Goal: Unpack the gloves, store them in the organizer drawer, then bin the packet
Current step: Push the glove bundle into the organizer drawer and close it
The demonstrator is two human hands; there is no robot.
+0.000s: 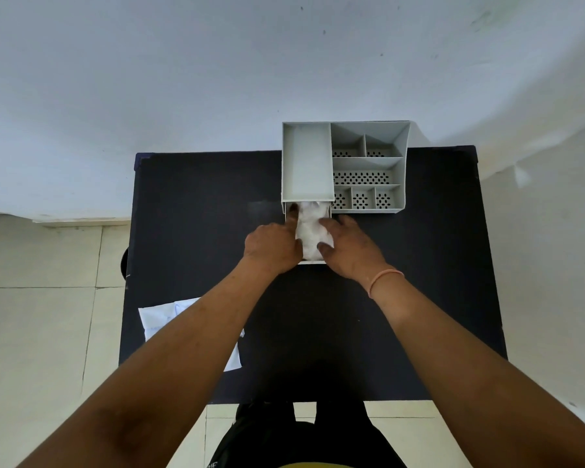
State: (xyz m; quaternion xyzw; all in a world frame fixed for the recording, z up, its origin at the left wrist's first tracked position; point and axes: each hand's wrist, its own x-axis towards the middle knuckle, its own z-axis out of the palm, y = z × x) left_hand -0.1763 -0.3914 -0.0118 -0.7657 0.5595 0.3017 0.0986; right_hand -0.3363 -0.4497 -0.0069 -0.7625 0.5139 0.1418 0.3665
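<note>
Head view: gloves going into the open drawer

Head view looks down on a dark tabletop with a grey organizer at its far edge. Its drawer is pulled out toward the person, and the white gloves lie bunched inside it. Left hand presses one extended finger along the drawer's left inner side, its grip loose and holding nothing. Right hand rests spread over the right of the bundle, thumb on it; whether it pinches the material or only pats it down I cannot tell.

The gloves look thin, soft and very light, likely to spring back up, so flat pressure from above should suit better than a pinch. The empty packet, a flimsy white sheet, lies near the tabletop's left front edge under the left forearm, best lifted by a corner.
</note>
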